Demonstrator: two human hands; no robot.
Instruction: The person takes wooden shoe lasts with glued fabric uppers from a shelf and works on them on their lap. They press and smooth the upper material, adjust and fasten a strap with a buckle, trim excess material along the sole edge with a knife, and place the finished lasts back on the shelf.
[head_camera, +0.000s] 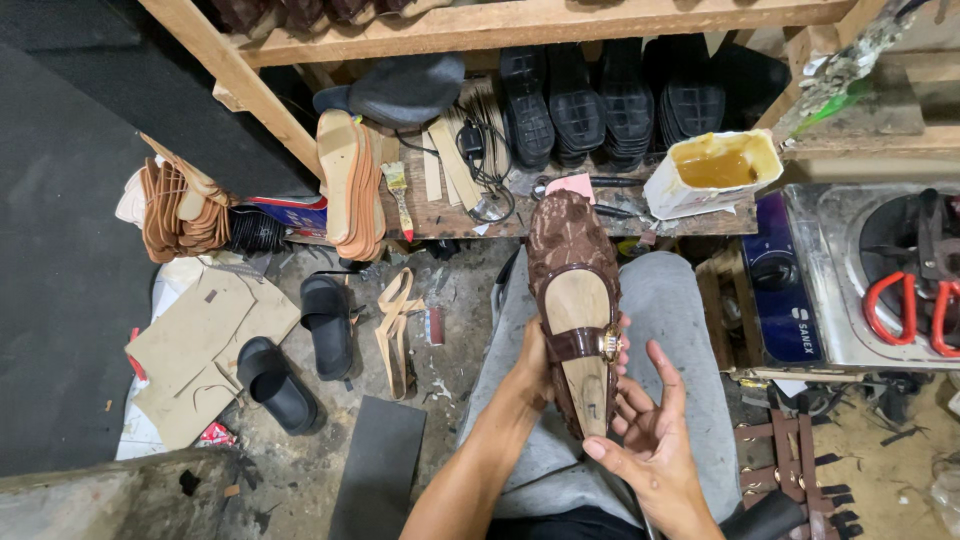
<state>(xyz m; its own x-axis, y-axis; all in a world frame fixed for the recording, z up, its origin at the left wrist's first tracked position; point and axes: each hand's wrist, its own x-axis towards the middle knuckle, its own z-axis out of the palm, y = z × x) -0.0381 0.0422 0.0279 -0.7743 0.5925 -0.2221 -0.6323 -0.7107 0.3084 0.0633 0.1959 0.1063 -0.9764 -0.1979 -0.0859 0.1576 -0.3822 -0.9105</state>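
Wooden shelves full of soles stand behind. Over the lap, the left hand is wrapped around a brown lace shoe with a buckled strap, toe pointing away. The right hand waits spread wide, just beside its heel.

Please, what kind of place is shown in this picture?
Probably a small shoemaking workshop: the left hand holds a brown lace strap shoe on a wooden last, with stacked black rubber soles and tan insoles on the wooden shelf.
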